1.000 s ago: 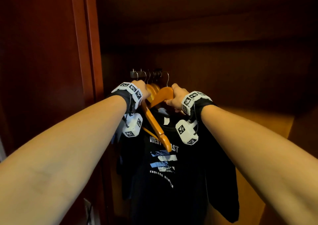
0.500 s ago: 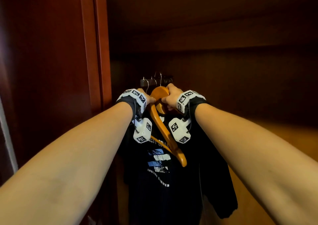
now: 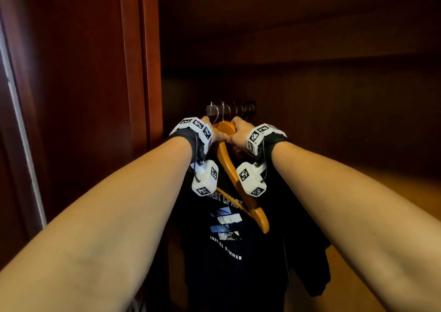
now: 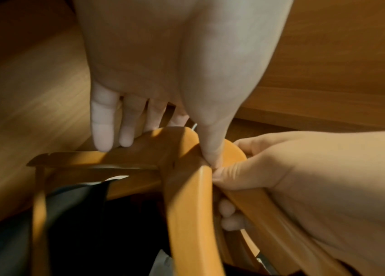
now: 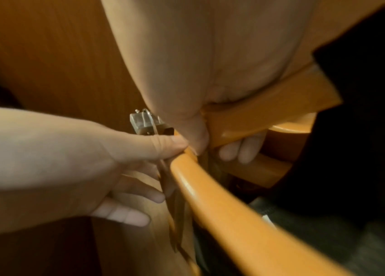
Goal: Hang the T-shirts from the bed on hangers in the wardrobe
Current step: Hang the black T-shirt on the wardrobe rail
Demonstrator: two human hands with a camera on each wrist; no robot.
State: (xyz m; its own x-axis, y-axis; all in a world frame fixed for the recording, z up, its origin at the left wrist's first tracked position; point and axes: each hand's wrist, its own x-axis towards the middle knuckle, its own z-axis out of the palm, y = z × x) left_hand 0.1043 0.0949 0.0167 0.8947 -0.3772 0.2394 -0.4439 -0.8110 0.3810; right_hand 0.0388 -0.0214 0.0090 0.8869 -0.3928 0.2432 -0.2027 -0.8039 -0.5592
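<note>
Both hands, left hand (image 3: 216,133) and right hand (image 3: 237,135), pinch the orange wooden hanger (image 3: 238,180), which could snag neighbouring metal hooks (image 3: 235,108) and drag the black printed T-shirt (image 3: 229,252) off.

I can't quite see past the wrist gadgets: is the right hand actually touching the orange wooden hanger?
Touching. In the right wrist view the right hand wraps the wooden hanger, thumb on top and fingertips curled beneath.

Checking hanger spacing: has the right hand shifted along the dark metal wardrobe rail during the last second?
Yes. The right hand moved left toward the left hand, now under the rail middle.
</note>
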